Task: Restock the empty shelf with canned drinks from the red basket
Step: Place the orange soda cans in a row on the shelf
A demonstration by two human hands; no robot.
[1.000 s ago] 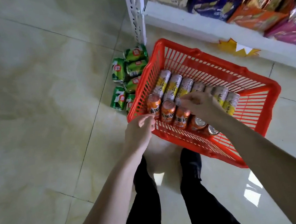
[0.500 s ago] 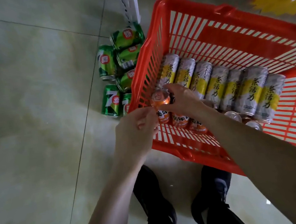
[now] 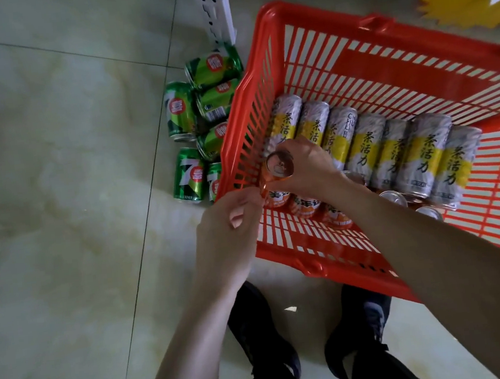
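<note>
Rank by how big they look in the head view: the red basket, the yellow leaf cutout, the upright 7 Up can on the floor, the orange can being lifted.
1. red basket
2. yellow leaf cutout
3. upright 7 Up can and orange can: too alike, the latter partly hidden.
</note>
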